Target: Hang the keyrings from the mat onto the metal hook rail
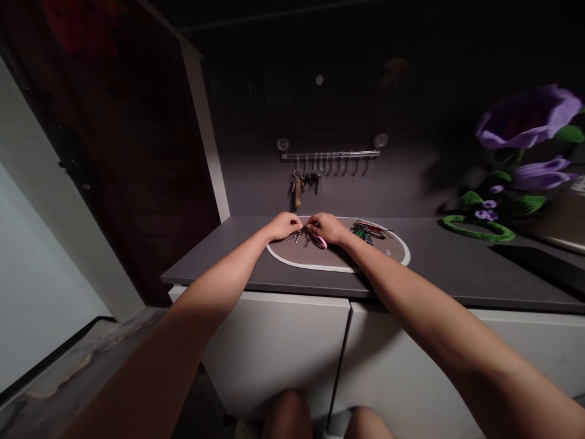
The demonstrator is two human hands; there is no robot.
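Over an oval brown mat with a white rim [315,267], my left hand [284,226] and my right hand [326,227] come close together, both with fingers pinched. Between them is a bunch of keys [298,235], and each hand grips part of it. A pink strap or tag [320,242] sticks out below my right hand. The exact point where the fingers hold the ring is too small to make out. To the right of my right hand, a pile of more keys and tags [365,231] lies on the mat.
A clear hook rail [331,155] on the dark wall carries several hanging keys [311,181] and a brown fob [298,192]. Purple fabric flowers [530,119] and a green ring [479,235] stand at the right. The grey counter [219,259] tops white cabinets [278,341].
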